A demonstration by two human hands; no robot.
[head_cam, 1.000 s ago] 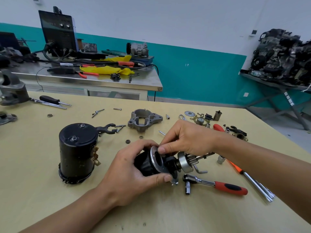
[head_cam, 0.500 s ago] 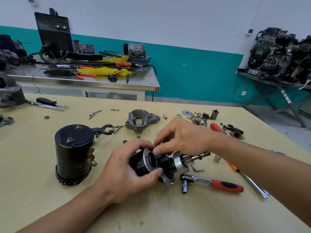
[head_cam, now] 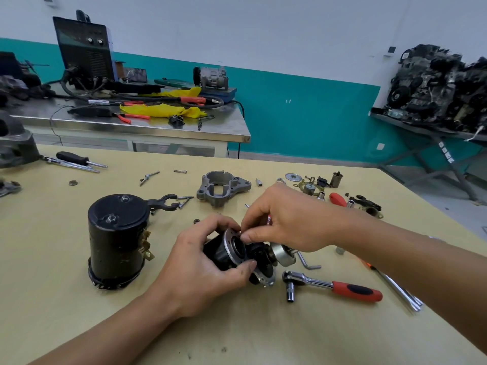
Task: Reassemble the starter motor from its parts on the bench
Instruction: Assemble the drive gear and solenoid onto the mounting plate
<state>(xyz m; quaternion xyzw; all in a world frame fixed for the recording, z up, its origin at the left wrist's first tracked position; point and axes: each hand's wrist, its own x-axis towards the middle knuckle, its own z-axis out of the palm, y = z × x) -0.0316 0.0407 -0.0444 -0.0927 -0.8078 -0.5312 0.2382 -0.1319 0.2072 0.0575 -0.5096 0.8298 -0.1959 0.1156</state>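
Starter sub-assembly (head_cam: pixel 233 250) is held on its side at the middle of the bench (head_cam: pixel 79 325), pinion end toward the right edge. Left hand (head_cam: pixel 200 264) grips its black body, fingers curled round. Right hand (head_cam: pixel 287 222) pinches the silver flange rim between thumb and forefinger. Ratchet (head_cam: pixel 332 285) lies just beside it.

cam: one head-worn wide-angle | from: 6 o'clock edge of the pale yellow flat tabletop (head_cam: pixel 60 306) | faces: forward and down toward 12 o'clock | range: close, teal-and-white wall (head_cam: pixel 303 119) far behind
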